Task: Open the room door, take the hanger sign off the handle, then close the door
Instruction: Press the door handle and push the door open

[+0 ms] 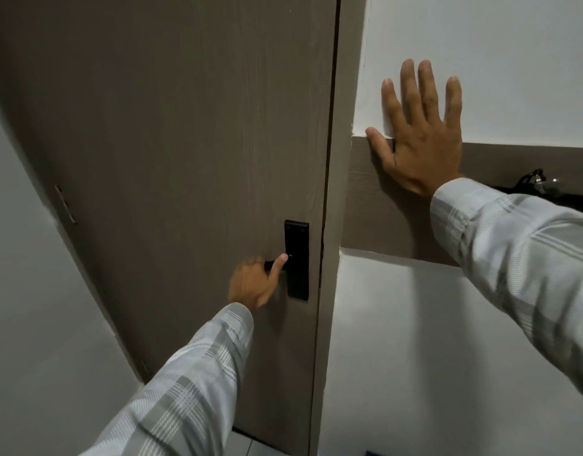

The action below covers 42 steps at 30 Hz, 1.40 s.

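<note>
Door (171,133) is sitting shut in its frame (333,199), and its black lever handle (269,265) is running sideways from the tall black lock plate (296,260) near the door's right edge. The left hand (255,283) is closing around this lever, thumb resting on the plate, while the right hand (422,139) is lying flat with spread fingers on the wall (514,60), well apart from the handle. No hanger sign is showing on this side, so I am judging it is hanging on the far handle.

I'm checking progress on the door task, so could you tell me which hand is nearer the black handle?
Left. The left hand grips the black handle; the right hand lies flat on the wall beyond the frame, up and right.
</note>
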Each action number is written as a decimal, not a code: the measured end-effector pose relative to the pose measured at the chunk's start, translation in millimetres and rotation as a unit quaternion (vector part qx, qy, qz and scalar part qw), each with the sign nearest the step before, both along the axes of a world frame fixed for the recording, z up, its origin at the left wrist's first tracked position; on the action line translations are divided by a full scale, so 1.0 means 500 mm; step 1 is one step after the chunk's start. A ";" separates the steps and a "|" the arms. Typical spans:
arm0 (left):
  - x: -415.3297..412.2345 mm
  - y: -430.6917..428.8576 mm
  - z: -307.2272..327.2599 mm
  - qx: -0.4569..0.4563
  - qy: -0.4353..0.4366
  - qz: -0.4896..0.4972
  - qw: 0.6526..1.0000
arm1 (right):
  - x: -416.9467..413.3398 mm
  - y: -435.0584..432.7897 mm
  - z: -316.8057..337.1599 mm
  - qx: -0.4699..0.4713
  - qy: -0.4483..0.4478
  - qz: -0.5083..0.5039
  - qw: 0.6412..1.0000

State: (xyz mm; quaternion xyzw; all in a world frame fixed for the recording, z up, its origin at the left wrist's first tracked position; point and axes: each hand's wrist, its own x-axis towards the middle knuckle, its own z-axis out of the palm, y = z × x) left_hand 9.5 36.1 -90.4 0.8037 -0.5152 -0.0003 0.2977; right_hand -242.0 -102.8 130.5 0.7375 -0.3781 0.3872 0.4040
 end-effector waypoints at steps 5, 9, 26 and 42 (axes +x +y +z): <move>0.018 0.050 0.027 0.041 -0.155 -0.026 0.987 | -0.006 -0.002 -0.004 0.013 0.007 0.020 1.000; 0.024 0.086 0.037 0.054 -0.153 -0.032 0.986 | -0.007 0.012 0.002 0.042 0.012 0.035 0.998; 0.012 0.271 0.065 0.092 -0.161 0.060 0.981 | 0.065 0.164 -0.310 0.178 0.074 0.269 0.944; -0.173 0.419 0.228 -0.092 -0.458 0.179 0.866 | 0.262 0.286 -0.471 0.642 0.068 0.296 0.704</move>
